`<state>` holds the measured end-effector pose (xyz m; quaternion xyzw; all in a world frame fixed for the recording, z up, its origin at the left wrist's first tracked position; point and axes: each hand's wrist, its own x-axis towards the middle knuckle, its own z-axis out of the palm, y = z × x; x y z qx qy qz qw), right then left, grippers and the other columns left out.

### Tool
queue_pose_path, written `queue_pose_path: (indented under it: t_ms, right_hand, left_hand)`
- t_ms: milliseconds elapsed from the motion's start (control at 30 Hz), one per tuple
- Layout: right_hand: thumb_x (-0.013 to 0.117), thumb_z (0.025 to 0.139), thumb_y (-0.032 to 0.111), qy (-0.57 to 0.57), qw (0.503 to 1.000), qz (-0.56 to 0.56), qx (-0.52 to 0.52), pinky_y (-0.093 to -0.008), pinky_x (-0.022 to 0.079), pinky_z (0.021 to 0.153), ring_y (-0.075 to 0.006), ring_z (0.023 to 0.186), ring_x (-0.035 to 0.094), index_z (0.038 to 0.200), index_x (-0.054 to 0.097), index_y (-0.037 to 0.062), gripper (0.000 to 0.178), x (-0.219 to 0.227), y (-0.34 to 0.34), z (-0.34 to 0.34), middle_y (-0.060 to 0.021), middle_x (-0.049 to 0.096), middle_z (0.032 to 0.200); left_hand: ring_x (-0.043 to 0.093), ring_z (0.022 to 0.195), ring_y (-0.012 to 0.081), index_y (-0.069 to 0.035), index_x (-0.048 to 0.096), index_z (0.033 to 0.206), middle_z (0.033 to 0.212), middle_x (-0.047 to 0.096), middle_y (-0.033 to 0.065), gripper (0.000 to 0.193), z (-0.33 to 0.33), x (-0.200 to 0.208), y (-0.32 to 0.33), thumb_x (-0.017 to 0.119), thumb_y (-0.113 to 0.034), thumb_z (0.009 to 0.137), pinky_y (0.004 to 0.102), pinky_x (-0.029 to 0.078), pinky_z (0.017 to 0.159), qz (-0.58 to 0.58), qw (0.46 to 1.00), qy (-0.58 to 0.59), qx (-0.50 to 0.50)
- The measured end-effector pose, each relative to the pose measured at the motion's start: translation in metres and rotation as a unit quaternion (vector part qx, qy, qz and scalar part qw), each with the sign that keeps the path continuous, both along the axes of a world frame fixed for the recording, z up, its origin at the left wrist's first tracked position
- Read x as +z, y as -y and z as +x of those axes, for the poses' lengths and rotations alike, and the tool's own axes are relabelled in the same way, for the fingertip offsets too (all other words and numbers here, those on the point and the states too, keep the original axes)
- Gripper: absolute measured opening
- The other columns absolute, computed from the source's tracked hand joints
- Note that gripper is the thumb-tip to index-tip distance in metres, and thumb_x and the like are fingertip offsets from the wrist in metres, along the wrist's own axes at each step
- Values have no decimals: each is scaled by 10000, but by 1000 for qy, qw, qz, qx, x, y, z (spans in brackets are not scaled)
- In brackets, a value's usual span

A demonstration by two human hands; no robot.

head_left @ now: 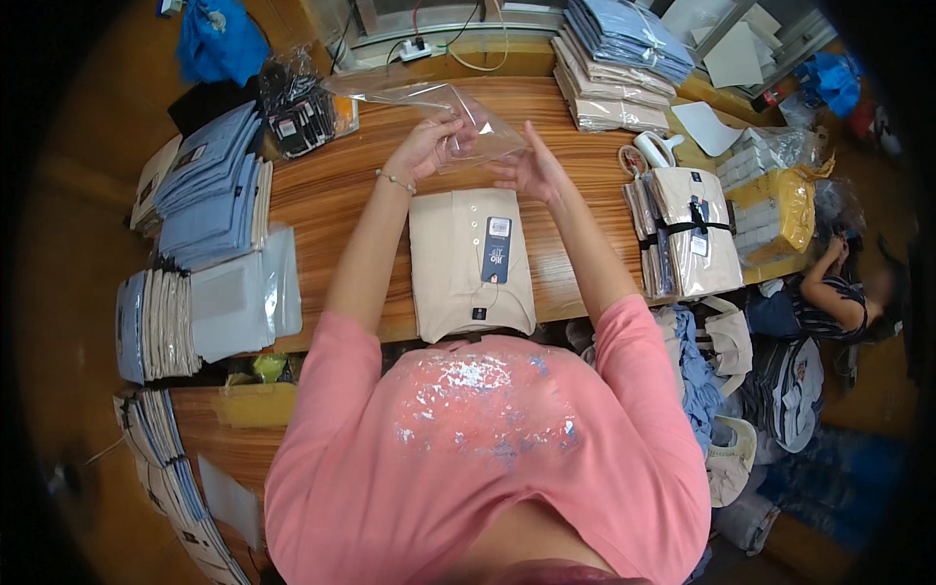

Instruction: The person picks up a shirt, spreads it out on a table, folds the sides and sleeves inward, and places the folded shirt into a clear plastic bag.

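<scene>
My left hand (426, 152) pinches a clear plastic bag (483, 136), which spreads out above the table toward the far left. My right hand (531, 170) is at the bag's right end with its fingers apart, the bag's edge against it. Just below both hands lies a folded beige shirt (453, 258) on the wooden table, close to my body. It has a row of buttons, a dark blue hang tag (496, 250) and a small dark label near its collar.
Folded blue shirts (210, 185) and clear flat bags (234, 302) lie at the left. Bagged shirts (614, 73) are stacked at the far right. Strapped beige shirts (694, 234) and a white tagging-tool-like object (658, 148) sit right. Another person (829, 302) sits beyond.
</scene>
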<state>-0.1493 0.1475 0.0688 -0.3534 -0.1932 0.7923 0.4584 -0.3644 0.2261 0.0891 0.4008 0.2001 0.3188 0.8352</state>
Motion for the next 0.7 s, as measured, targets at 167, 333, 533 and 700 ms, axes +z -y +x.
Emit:
queue_pose_path:
  t_ms: [167,333,533,700]
  right_hand:
    - [521,916,274,8,997,61,-42,-467,489,839,-248,999,602,1165,525,68,323,-31,-20,-11,-112,609,1099]
    - [477,937,333,-96,986,-135,23,-516,428,947,-281,1031,580,1179,489,-4,414,-34,2,-44,-146,594,1115]
    - [413,948,374,-264,961,-44,65,-556,378,982,-354,1093,540,1237,349,-35,504,-93,-18,-63,-218,552,1145]
    - [474,927,227,-126,969,-113,-177,-549,419,943,-284,987,598,1078,488,-14,285,-64,-11,-37,-176,612,1044]
  left_hand:
    - [626,880,129,-39,541,1111,1002,616,56,211,-30,-42,-16,513,-140,928,251,546,665,-44,998,-24,41]
    - [558,746,48,-77,561,1002,928,607,31,166,-33,-50,-2,559,-216,912,146,456,510,-103,982,-52,152]
    - [409,578,16,-101,560,944,877,583,6,218,-36,-59,-5,630,-292,866,135,287,400,-116,982,-49,138]
    - [370,511,-1,-100,570,1016,887,588,-2,194,-67,-63,11,621,-224,877,148,260,389,-122,967,-111,192]
